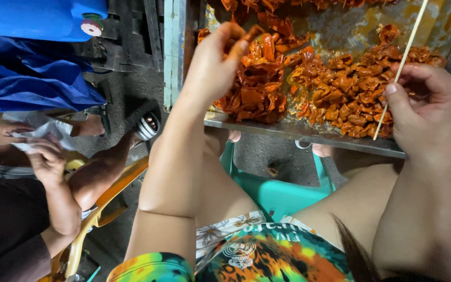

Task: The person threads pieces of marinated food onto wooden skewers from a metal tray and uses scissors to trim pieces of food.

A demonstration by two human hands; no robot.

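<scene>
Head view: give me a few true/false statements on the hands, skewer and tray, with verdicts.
1. The right hand holds a thin skewer. True.
2. The left hand is empty. False: it pinches a piece of red meat above the pile.
3. The meat pieces lie on a metal tray. True.
4. The skewer is already loaded with meat. False: its visible length is bare.
5. Another person's hand at the left holds a knife. False: it is at a crumpled white sheet.
</scene>
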